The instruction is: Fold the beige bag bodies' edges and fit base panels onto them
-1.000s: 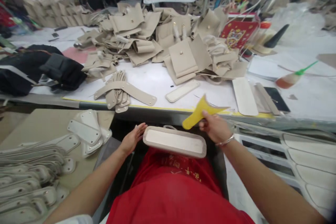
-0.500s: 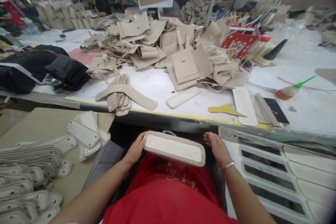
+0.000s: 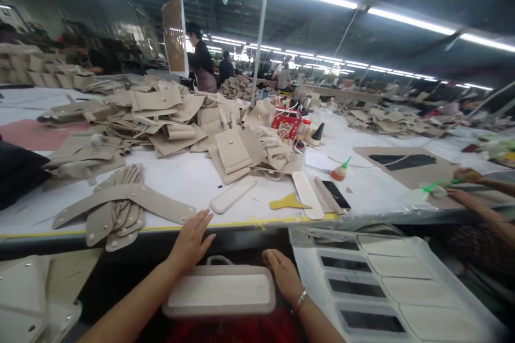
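Note:
A beige oblong bag-base piece (image 3: 221, 292) with a white inner face lies on my lap, just below the table edge. My left hand (image 3: 191, 241) hovers over its far left corner near the table edge (image 3: 80, 230), fingers stretched and spread, holding nothing. Fingers extended, my right hand (image 3: 284, 273) rests against the piece's right end, a bangle on its wrist. A yellow scraper (image 3: 287, 203) lies on the table beyond my right hand.
Beige straps (image 3: 120, 206), a small oblong piece (image 3: 232, 194) and a big pile of beige bag parts (image 3: 181, 123) cover the table. A glue bottle (image 3: 340, 171) and phone (image 3: 337, 194) lie right. A tray of cut shapes (image 3: 386, 278) is beside me. A co-worker's hands (image 3: 466, 187) work at far right.
My right hand laid the yellow scraper on the table and came down to the piece's right end. My left hand lifted off its left end. The view tilted upward.

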The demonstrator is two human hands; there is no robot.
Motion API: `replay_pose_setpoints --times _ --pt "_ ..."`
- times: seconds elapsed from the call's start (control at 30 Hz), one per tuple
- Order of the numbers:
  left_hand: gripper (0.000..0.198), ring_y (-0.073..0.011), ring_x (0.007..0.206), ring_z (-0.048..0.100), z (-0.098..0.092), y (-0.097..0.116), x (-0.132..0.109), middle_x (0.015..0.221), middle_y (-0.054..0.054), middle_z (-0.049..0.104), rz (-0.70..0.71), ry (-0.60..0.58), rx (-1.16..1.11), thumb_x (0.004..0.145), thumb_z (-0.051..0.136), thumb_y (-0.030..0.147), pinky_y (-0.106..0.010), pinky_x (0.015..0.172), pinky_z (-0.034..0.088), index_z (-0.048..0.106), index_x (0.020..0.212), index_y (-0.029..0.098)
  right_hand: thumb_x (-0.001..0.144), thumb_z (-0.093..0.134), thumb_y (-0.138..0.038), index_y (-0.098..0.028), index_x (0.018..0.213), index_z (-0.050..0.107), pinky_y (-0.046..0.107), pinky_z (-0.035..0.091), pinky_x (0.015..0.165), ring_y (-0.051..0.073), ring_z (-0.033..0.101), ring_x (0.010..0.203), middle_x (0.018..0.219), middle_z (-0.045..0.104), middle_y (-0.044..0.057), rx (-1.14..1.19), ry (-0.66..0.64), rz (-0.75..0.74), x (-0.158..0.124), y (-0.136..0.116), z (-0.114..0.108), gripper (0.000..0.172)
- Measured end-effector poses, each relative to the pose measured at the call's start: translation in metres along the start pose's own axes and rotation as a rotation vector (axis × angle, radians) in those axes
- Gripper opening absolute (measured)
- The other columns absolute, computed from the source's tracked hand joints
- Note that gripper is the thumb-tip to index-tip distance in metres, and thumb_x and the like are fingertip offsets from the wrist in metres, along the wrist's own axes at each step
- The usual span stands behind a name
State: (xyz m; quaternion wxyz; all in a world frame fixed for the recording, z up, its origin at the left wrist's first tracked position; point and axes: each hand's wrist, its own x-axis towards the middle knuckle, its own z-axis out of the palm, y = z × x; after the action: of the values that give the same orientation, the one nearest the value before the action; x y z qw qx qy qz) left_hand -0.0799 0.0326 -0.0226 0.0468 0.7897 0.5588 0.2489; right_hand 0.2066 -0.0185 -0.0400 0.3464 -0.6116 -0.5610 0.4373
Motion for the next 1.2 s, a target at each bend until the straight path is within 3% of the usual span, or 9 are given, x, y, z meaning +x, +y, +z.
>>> replay_pose_setpoints --times 0.13,0.27,0.4,0.53,0.67,0.77,0.87,1.0,1.2 --pt "0.07 -0.0316 0.134 0.022 0.022 -0.002 0.067 0.145 -0.017 0.028 -0.013 -0.284 0.212 0.076 0.055 0.043 -0.052 0.105 0.023 0.033 0.135 0.013 0.08 0.042 -0.057 -0.017 0.082 0.064 0.03 0.046 0.072 0.02 0.059 0.082 0.085 0.066 0.008 0.021 0.021 0.015 0.0 0.009 -0.001 0.045" --pt "0.067 -0.0344 0.127 0.035 0.032 0.007 0.078 0.138 -0.021 0.038 0.059 -0.43 0.209 0.068 0.065 0.032 -0.054 0.101 0.026 0.042 0.128 0.015 0.079 0.043 -0.055 -0.017 0.084 0.063 0.031 0.048 0.071 0.021 0.061 0.084 0.089 0.065 0.009 0.103 0.043 0.104 -0.006 0.015 -0.018 0.044" --pt "0.044 -0.0251 0.107 0.055 0.022 0.021 0.054 0.114 -0.013 0.06 0.119 -0.449 0.127 0.076 0.051 0.012 -0.042 0.093 0.039 0.051 0.12 0.022 0.076 0.049 -0.054 -0.015 0.082 0.062 0.033 0.05 0.069 0.021 0.062 0.081 0.088 0.065 0.009 0.182 0.1 0.176 -0.006 0.018 -0.035 0.042" --pt "0.031 -0.0194 0.093 0.06 -0.012 0.037 0.023 0.097 -0.005 0.067 0.088 -0.443 -0.104 0.086 0.038 0.023 -0.032 0.083 0.046 0.057 0.11 0.022 0.071 0.061 -0.048 -0.017 0.095 0.058 0.03 0.051 0.069 0.019 0.062 0.083 0.099 0.062 0.009 0.261 0.12 0.211 -0.001 0.009 -0.039 0.039" --pt "0.031 -0.017 0.077 0.06 -0.058 0.056 -0.012 0.085 -0.003 0.065 -0.193 -0.373 -0.719 0.082 0.048 0.041 -0.026 0.068 0.049 0.061 0.096 0.017 0.08 0.051 -0.051 -0.022 0.115 0.046 0.028 0.052 0.067 0.017 0.064 0.086 0.127 0.049 0.01 0.553 -0.011 0.27 -0.005 -0.013 -0.037 0.046" --pt "0.03 -0.0148 0.069 0.057 -0.079 0.062 -0.041 0.076 -0.002 0.062 -0.381 -0.413 -0.875 0.078 0.056 0.042 -0.023 0.06 0.048 0.061 0.092 0.016 0.084 0.041 -0.057 -0.02 0.111 0.05 0.023 0.049 0.052 0.014 0.065 0.072 0.118 0.055 0.011 0.713 -0.224 0.315 -0.02 -0.027 -0.037 0.047" --pt "0.036 -0.0167 0.071 0.058 -0.081 0.054 -0.068 0.08 -0.004 0.063 -0.556 -0.433 -1.006 0.075 0.059 0.042 -0.026 0.062 0.049 0.06 0.101 0.016 0.082 0.049 -0.052 -0.017 0.101 0.056 0.015 0.035 0.037 0.008 0.057 0.053 0.087 0.062 0.005 0.719 -0.318 0.328 -0.036 -0.031 -0.036 0.041" --pt "0.041 -0.0177 0.073 0.06 -0.068 0.034 -0.093 0.084 -0.004 0.065 -0.748 -0.386 -1.096 0.073 0.061 0.044 -0.028 0.065 0.05 0.058 0.105 0.019 0.073 0.064 -0.044 -0.016 0.083 0.057 0.014 0.027 0.035 0.003 0.044 0.043 0.062 0.055 -0.003 0.691 -0.374 0.319 -0.049 -0.025 -0.034 0.031" --pt "0.042 -0.0182 0.079 0.059 -0.057 0.015 -0.104 0.083 -0.001 0.066 -0.763 -0.378 -0.787 0.07 0.062 0.051 -0.023 0.066 0.047 0.06 0.099 0.02 0.073 0.062 -0.043 -0.017 0.066 0.052 0.017 0.028 0.036 0.006 0.04 0.035 0.041 0.048 -0.006 0.166 -0.351 0.325 -0.046 -0.021 -0.028 0.029"
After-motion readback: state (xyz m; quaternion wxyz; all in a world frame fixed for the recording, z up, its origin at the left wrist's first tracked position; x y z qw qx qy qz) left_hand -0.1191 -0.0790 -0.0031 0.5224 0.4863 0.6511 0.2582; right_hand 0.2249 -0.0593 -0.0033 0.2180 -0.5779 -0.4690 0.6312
